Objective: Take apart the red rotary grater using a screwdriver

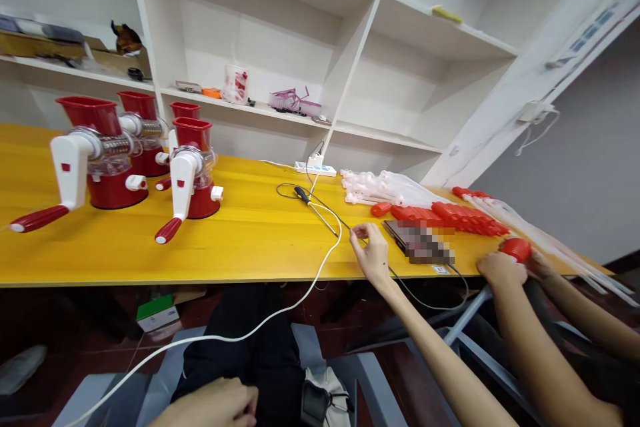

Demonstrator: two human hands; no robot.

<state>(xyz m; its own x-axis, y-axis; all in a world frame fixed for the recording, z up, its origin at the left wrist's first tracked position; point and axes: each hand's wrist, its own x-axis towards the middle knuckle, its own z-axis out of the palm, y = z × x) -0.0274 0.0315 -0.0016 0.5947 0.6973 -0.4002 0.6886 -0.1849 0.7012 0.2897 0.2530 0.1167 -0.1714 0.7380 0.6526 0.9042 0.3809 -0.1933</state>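
Observation:
My right hand (371, 255) is over the yellow table's front part, fingers bent and thumb and forefinger closed at a thin black cable (333, 205). Just left of those fingertips ends the shaft of a screwdriver (302, 195) with a dark handle, lying among cable loops. A dark flat device (417, 242), partly blurred out, lies right of the hand. Low in the view, my left hand (215, 403) rests by my lap with fingers curled; nothing shows in it. A white cable (280, 312) runs from the table across my lap.
Several red-and-white rotary graters (193, 177) stand on the left. Red handles (450, 215) and clear plastic parts (385, 185) lie at the right. Near the shelf is a power strip (320, 169). At far right, a co-worker's hands (503, 270) hold a red round part (516, 249).

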